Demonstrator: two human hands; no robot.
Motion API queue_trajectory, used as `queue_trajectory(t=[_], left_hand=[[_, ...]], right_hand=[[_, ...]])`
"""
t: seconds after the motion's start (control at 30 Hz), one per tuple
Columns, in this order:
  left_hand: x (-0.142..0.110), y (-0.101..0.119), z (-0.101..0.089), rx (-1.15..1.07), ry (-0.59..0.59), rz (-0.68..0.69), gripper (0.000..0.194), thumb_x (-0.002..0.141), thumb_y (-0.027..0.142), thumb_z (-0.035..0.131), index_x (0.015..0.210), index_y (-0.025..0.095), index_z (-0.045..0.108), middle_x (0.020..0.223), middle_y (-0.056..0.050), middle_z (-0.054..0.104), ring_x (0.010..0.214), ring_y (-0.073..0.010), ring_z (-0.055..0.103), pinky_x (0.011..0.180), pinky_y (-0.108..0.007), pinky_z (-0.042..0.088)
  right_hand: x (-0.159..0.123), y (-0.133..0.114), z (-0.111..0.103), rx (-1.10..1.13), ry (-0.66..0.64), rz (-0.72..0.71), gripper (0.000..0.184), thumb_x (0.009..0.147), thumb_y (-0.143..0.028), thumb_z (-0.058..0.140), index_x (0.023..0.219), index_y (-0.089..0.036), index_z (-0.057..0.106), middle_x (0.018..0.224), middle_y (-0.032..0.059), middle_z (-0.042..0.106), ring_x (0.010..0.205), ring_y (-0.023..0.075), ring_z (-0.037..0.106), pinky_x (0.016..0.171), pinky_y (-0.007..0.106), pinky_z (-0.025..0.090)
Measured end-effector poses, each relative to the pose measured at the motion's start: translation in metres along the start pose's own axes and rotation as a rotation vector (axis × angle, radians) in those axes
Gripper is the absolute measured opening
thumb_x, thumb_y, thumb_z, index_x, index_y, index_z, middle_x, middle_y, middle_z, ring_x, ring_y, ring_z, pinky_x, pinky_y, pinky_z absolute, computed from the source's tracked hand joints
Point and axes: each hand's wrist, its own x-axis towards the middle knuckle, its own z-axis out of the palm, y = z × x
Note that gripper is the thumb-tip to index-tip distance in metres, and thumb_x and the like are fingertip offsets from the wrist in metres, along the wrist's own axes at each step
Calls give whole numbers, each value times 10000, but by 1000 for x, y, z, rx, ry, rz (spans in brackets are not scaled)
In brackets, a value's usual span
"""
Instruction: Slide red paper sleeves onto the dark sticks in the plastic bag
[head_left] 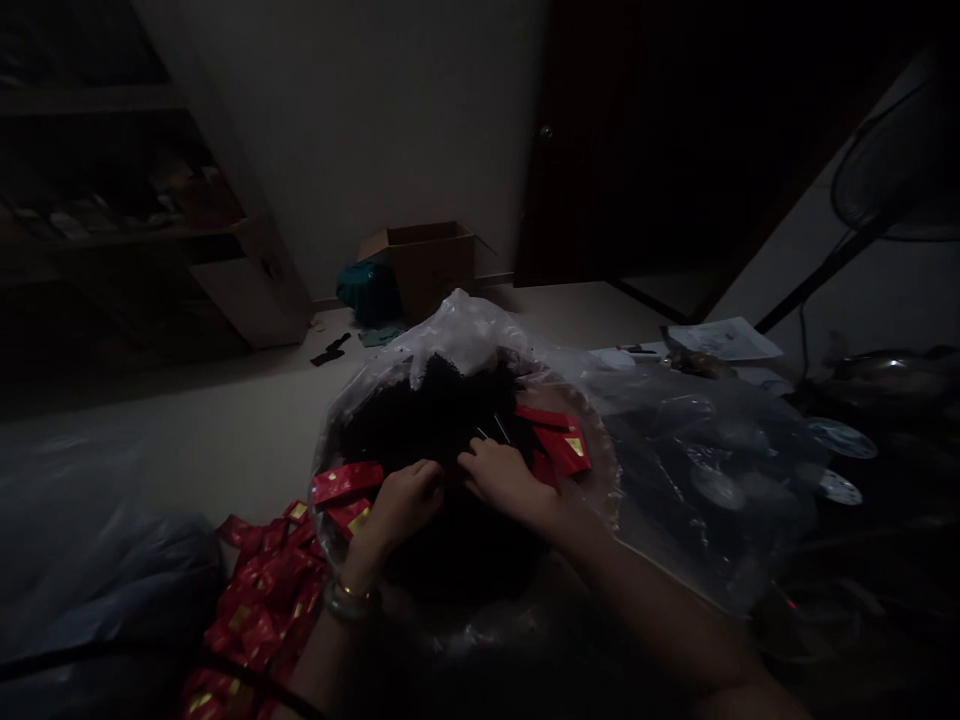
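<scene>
In the dim head view, a large heap of loose black material (390,415) fills a round basin or basket (611,470) lined with clear plastic; its kind is too dark to tell. My left hand (409,498) is over the near left of the heap with its fingers curled in, and what they hold is hidden. Close beside it, my right hand (501,475) has its fingers bent down into the black, whatever they grip unseen. Thin pale lines (501,428) glint just beyond it. Red packets with gold marks lie at the left rim (349,483) and right rim (562,440).
A pile of similar red packets (262,580) spreads below left. Clear plastic sheeting (705,470) covers the right side. Behind are an open cardboard box (439,265), a teal bag (369,292) and shelves (112,240). A fan (892,160) stands at the right.
</scene>
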Motion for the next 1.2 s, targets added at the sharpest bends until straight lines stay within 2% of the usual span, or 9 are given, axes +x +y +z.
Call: queue_trajectory(t=[0.1, 0.23, 0.47, 0.6, 0.73, 0.83, 0.93, 1.03, 1.2], left_hand=[[1, 1, 3, -3, 21, 25, 174, 755, 80, 510, 859, 195, 589, 809, -20, 646, 714, -144, 604, 636, -229, 446], [0, -1, 8, 8, 54, 17, 228, 758, 93, 531, 950, 201, 592, 877, -36, 676, 784, -167, 636, 688, -255, 481], [1, -4, 11, -21, 94, -28, 234, 764, 114, 560, 978, 204, 592, 889, -36, 691, 786, -173, 653, 697, -264, 501], [3, -2, 11, -23, 80, -61, 239, 750, 100, 568, 964, 206, 589, 874, -30, 693, 763, -170, 656, 678, -254, 500], [3, -1, 12, -77, 97, -55, 219, 766, 116, 569, 962, 213, 578, 866, -20, 697, 751, -167, 666, 664, -247, 503], [3, -2, 15, -123, 115, -68, 194, 786, 144, 572, 964, 221, 573, 851, -9, 697, 728, -163, 671, 646, -243, 505], [3, -3, 17, -144, 116, -85, 213, 786, 157, 588, 990, 216, 562, 871, -17, 702, 742, -171, 679, 649, -250, 512], [5, -4, 19, -145, 117, -88, 231, 787, 175, 595, 1011, 215, 554, 899, -28, 705, 773, -181, 686, 665, -259, 520], [5, -5, 22, -194, 123, -109, 221, 791, 188, 583, 1007, 220, 555, 889, -20, 702, 775, -174, 682, 685, -266, 522]], right_hand=[[8, -1, 4, -15, -45, 6, 217, 887, -233, 491, 1000, -162, 662, 1042, 125, 611, 975, 252, 574, 730, 320, 476], [14, 2, 6, -20, -86, -59, 214, 879, -257, 512, 950, -159, 688, 1018, 131, 620, 975, 256, 565, 739, 321, 467], [12, 5, 7, -12, 107, -49, 233, 910, -234, 461, 1004, -239, 674, 1049, 97, 565, 912, 214, 547, 673, 286, 442], [18, 6, 17, -4, 75, -66, 218, 889, -231, 493, 941, -210, 703, 1008, 108, 570, 925, 234, 533, 686, 308, 445], [19, 13, 19, 57, 69, -154, 206, 885, -239, 513, 891, -198, 716, 1004, 97, 580, 921, 215, 521, 713, 301, 439], [14, 21, 17, 119, 169, -206, 182, 884, -224, 532, 914, -226, 712, 1062, 75, 574, 946, 191, 511, 763, 292, 429], [9, 26, 16, 158, 250, -163, 189, 872, -216, 557, 1014, -225, 682, 1115, 77, 565, 979, 185, 508, 802, 294, 427], [10, 24, 13, 120, 191, -122, 204, 852, -226, 587, 1035, -185, 667, 1077, 92, 589, 1008, 203, 506, 822, 305, 430], [17, 16, 10, 5, 41, -130, 187, 876, -217, 526, 895, -153, 700, 1004, 116, 622, 978, 229, 539, 791, 318, 444]])
